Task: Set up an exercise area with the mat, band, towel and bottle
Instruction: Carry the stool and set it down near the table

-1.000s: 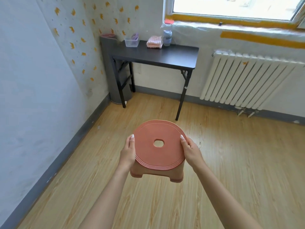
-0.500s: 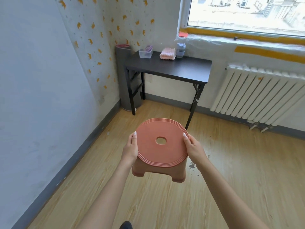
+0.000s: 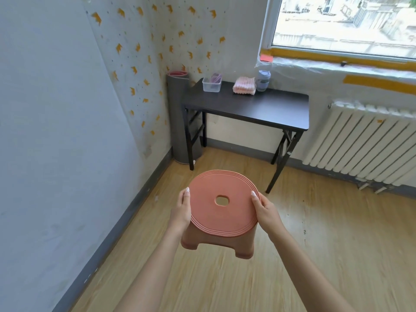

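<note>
- Head view: the left hand (image 3: 181,212) and right hand (image 3: 266,212) hold a pink stool (image 3: 225,224) clear of the floor (image 3: 315,255). They grip opposite sides of its round seat, thumbs on the rim and fingers clamped underneath, which keeps it level.
- Head view, further off: the rolled mat (image 3: 180,113) stands upright in the corner, touching the bench's (image 3: 258,106) left end, so it takes no floor space.
- Along the bench's back edge sit a clear tub (image 3: 208,86) holding something purple (image 3: 215,78), probably the band, then the folded towel (image 3: 244,86) and, just beside it, the bottle (image 3: 263,81).
- None of the four is laid out yet; the stool is probably being cleared first.
</note>
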Demonstrator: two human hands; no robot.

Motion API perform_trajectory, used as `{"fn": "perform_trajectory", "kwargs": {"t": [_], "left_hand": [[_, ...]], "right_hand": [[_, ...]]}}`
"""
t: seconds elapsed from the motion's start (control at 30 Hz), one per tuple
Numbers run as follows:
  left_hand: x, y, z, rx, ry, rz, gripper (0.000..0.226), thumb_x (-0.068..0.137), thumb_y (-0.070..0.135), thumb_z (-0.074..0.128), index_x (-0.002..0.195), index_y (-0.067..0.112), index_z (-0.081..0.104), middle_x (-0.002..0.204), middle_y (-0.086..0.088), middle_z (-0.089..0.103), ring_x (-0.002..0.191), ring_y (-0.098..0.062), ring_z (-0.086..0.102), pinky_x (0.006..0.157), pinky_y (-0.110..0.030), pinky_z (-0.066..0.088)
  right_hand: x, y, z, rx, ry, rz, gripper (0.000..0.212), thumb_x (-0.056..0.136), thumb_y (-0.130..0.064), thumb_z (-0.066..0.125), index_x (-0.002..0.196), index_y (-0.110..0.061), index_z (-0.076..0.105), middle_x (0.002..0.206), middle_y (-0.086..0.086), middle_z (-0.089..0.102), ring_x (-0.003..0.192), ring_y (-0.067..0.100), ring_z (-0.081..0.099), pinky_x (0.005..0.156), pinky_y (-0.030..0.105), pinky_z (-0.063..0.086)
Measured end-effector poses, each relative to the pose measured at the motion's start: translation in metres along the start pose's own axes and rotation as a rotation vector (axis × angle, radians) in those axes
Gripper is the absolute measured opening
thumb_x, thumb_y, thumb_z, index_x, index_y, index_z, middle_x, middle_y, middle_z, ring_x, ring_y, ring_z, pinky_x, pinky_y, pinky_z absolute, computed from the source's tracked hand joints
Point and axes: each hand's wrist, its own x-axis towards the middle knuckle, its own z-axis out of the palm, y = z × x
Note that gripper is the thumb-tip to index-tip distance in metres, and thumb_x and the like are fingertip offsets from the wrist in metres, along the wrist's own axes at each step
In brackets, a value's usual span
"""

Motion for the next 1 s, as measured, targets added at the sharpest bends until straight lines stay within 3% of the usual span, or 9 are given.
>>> {"fn": "perform_trajectory", "kwargs": {"t": [0.23,0.33,0.5,0.7,0.83,1.0], "left_hand": [[0.077,0.002,-0.057,0.02,-0.026,0.019,0.052,0.098,0.052,0.014,0.145,0.032,0.026,0.145,0.0,0.042,0.129,-0.024,0.044,0.101,-0.039,0.04],[0.102,-0.003,-0.072,0.031,-0.019,0.023,0.053,0.098,0.054,0.014,0.144,0.033,0.026,0.144,0.001,0.042,0.129,-0.024,0.043,0.101,-0.04,0.041],[0.144,-0.019,-0.087,0.044,-0.005,0.003,0.06,0.09,0.066,0.012,0.142,0.039,0.028,0.148,0.003,0.038,0.139,-0.027,0.03,0.109,-0.053,0.033],[0.198,-0.022,-0.099,0.022,-0.011,-0.041,0.052,0.098,0.054,0.015,0.144,0.034,0.029,0.147,0.001,0.039,0.133,-0.023,0.039,0.106,-0.042,0.035],[0.251,-0.02,-0.103,0.006,-0.014,-0.055,0.055,0.096,0.057,0.014,0.145,0.035,0.027,0.147,0.001,0.04,0.132,-0.023,0.041,0.105,-0.043,0.036],[0.304,-0.02,-0.103,-0.042,-0.008,-0.074,0.056,0.095,0.057,0.014,0.146,0.035,0.026,0.148,0.001,0.039,0.133,-0.023,0.04,0.106,-0.04,0.036]], "right_hand": [[0.049,-0.03,0.067,0.035,0.013,-0.002,0.032,0.098,-0.044,0.042,0.125,-0.033,0.056,0.106,-0.021,0.06,0.107,0.007,0.057,0.098,0.032,0.047],[0.063,-0.036,0.088,0.056,0.011,-0.004,0.02,0.099,-0.041,0.042,0.114,-0.039,0.055,0.102,-0.026,0.059,0.098,-0.003,0.056,0.093,0.027,0.045],[0.091,-0.04,0.117,0.033,-0.02,-0.008,0.021,0.1,-0.04,0.041,0.114,-0.04,0.057,0.104,-0.026,0.062,0.1,-0.005,0.056,0.087,0.022,0.044],[0.141,-0.044,0.148,0.013,-0.043,0.022,0.017,0.1,-0.038,0.043,0.108,-0.04,0.057,0.098,-0.026,0.063,0.092,-0.009,0.057,0.076,0.013,0.043],[0.189,-0.051,0.167,0.01,-0.048,0.02,0.016,0.099,-0.036,0.044,0.101,-0.045,0.058,0.098,-0.023,0.067,0.093,-0.008,0.06,0.075,0.015,0.045],[0.244,-0.055,0.188,0.012,-0.051,0.013,0.021,0.1,-0.037,0.043,0.114,-0.04,0.058,0.104,-0.025,0.064,0.095,-0.015,0.056,0.077,0.009,0.041]]}}
